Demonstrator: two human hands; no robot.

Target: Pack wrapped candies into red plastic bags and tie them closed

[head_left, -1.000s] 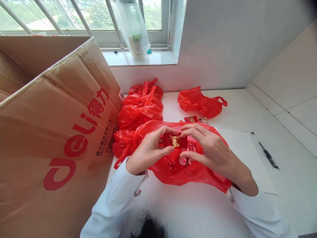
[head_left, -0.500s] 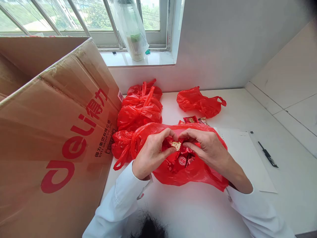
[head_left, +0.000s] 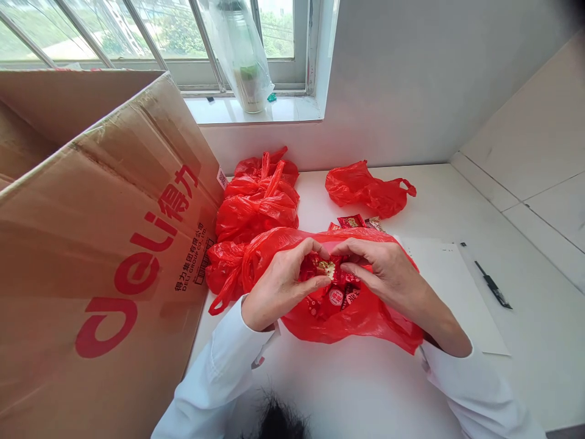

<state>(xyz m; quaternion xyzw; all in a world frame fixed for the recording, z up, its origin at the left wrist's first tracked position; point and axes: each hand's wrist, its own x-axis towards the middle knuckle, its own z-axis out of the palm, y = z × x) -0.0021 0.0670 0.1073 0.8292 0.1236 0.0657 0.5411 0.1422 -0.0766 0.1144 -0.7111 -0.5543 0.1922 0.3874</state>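
Observation:
Both hands are over an opened red plastic bag (head_left: pixel 315 332) on the white table. Between my left hand (head_left: pixel 287 277) and my right hand (head_left: pixel 384 271) is a red candy packet (head_left: pixel 327 267) with gold print. My left thumb and fingers are closed on its left side, and my right thumb and fingers pinch its right side. Several red wrapped candies (head_left: pixel 336 297) lie below it in the bag, some with round pale labels. More wrapped candies (head_left: pixel 351 221) rest just behind the bag's far edge.
Knotted red bags (head_left: pixel 258 207) crowd the left, against a large cardboard box (head_left: pixel 137 244). Another red bag (head_left: pixel 368 189) lies near the wall. At the right are a white paper sheet (head_left: pixel 461 305) and a black pen (head_left: pixel 493 285). A plastic-wrapped jar (head_left: pixel 250 85) stands on the windowsill.
The packet has shifted slightly between my fingers, and its gold print shows at a different angle. My hands stay in nearly the same place over the bag.

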